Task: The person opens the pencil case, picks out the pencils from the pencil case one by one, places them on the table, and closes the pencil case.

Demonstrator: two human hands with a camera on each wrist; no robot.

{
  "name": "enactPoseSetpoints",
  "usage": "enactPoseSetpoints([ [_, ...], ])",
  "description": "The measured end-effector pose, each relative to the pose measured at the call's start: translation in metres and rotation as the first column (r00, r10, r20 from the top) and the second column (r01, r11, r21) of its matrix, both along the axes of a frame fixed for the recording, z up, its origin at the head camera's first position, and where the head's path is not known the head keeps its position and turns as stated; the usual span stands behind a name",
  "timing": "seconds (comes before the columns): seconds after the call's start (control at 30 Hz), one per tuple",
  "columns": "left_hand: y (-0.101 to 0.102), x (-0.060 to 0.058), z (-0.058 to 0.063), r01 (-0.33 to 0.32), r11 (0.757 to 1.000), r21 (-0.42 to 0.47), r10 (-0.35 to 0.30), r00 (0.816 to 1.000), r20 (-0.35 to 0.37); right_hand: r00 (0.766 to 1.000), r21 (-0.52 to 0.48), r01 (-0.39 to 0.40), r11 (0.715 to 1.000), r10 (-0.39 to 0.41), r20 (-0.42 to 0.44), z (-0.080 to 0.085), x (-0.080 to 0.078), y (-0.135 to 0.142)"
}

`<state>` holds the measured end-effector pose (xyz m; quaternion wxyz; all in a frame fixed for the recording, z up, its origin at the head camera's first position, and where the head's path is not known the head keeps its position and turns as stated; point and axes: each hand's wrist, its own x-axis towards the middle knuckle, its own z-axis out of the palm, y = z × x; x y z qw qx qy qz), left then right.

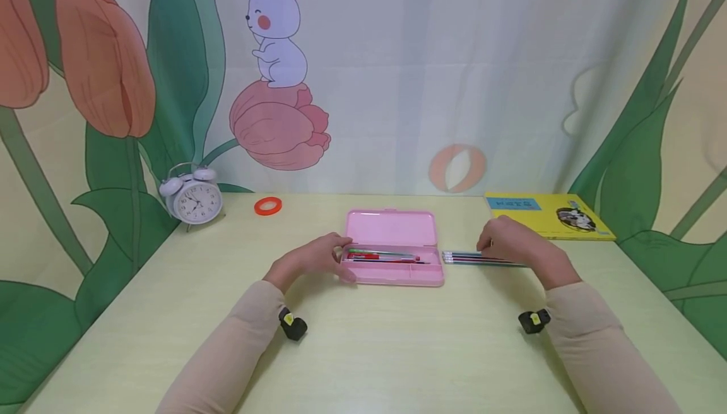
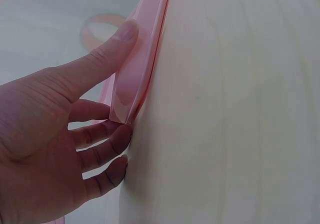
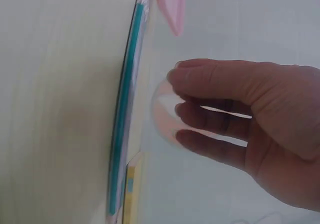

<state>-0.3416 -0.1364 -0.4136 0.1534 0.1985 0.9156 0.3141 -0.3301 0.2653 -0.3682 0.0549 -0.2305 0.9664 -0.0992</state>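
An opened pink pencil case lies on the table, lid folded back. Inside its rear compartment are a red pen and other slim pens. My left hand grips the case's left end; in the left wrist view its thumb presses the pink front wall and the fingers bend around the end. To the right of the case lies a row of several pencils, with a teal one nearest in the right wrist view. Just over them hovers my right hand, fingers gently bent, thumb overlapping the index finger, holding nothing.
At the back left stands a white twin-bell alarm clock, with a red tape ring to its right. A yellow book lies at the back right, behind the right hand. A printed curtain hangs behind the table.
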Motion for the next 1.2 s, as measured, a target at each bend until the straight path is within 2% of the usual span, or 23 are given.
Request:
enactPoseSetpoints([
  [0.1,-0.001,0.0,-0.001,0.001,1.0,0.009,-0.001,1.0,0.001,1.0,-0.036,-0.013,0.999,0.012,-0.025,0.008,0.006,-0.019],
  [0.2,-0.002,0.0,-0.003,0.007,1.0,0.014,-0.007,1.0,0.001,0.996,-0.057,-0.065,0.996,0.061,-0.071,0.014,0.009,-0.039],
  [0.4,-0.002,-0.002,-0.006,0.001,1.0,0.01,-0.001,1.0,-0.001,0.978,-0.046,-0.18,0.983,0.174,-0.114,0.015,0.005,-0.077],
  [0.63,-0.002,-0.002,-0.008,-0.001,1.0,0.002,0.001,1.0,0.0,0.991,0.022,-0.13,0.991,0.13,-0.014,0.005,-0.004,-0.108],
  [0.8,-0.003,-0.003,-0.009,-0.006,1.0,0.003,0.006,1.0,0.012,0.994,0.104,-0.11,0.988,0.107,0.03,-0.006,-0.01,-0.119],
  [1.07,-0.003,-0.004,-0.005,-0.007,1.0,0.003,0.007,1.0,0.016,0.991,0.159,-0.125,0.979,0.131,-0.029,-0.014,-0.015,-0.121],
  [1.2,-0.004,-0.005,-0.004,-0.014,1.0,-0.001,0.014,1.0,0.016,0.988,0.162,-0.143,0.976,0.15,-0.031,-0.016,-0.018,-0.122],
])
